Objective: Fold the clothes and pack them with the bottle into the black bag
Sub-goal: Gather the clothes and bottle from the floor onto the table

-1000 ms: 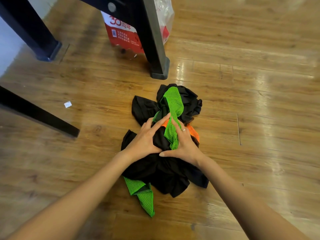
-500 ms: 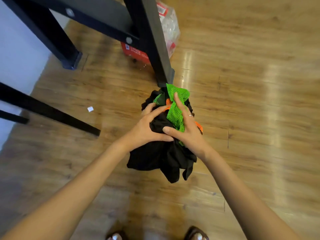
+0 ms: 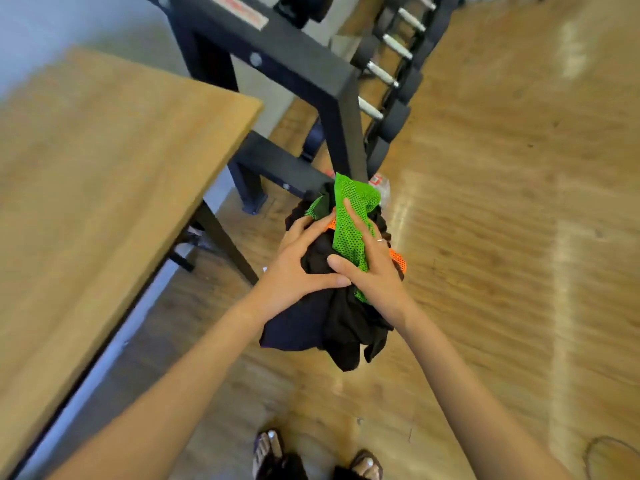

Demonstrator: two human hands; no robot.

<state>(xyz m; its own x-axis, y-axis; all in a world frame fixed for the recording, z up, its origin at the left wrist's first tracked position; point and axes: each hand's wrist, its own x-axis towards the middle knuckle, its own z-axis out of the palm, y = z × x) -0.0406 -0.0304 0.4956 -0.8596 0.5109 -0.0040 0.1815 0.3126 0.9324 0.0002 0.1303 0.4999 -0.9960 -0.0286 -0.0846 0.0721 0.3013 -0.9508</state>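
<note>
A bundle of clothes (image 3: 332,320) hangs in the air above the wooden floor: black fabric with a bright green mesh piece (image 3: 349,216) and a bit of orange mesh (image 3: 398,263). My left hand (image 3: 298,268) grips the bundle from the left side. My right hand (image 3: 372,268) clasps it from the right, fingers over the green mesh. Black cloth ends dangle below both hands. No bottle and no black bag are in view.
A wooden tabletop (image 3: 104,174) fills the left, with dark legs beneath. A black metal rack (image 3: 294,64) holding dumbbells (image 3: 391,84) stands behind the bundle. Sandalled feet (image 3: 315,459) show at the bottom edge. Bare wooden floor (image 3: 502,237) stretches to the right.
The clothes have been lifted off the floor in both hands and raised well up. The view has risen with them, so the tabletop and dumbbell rack have come into sight.
</note>
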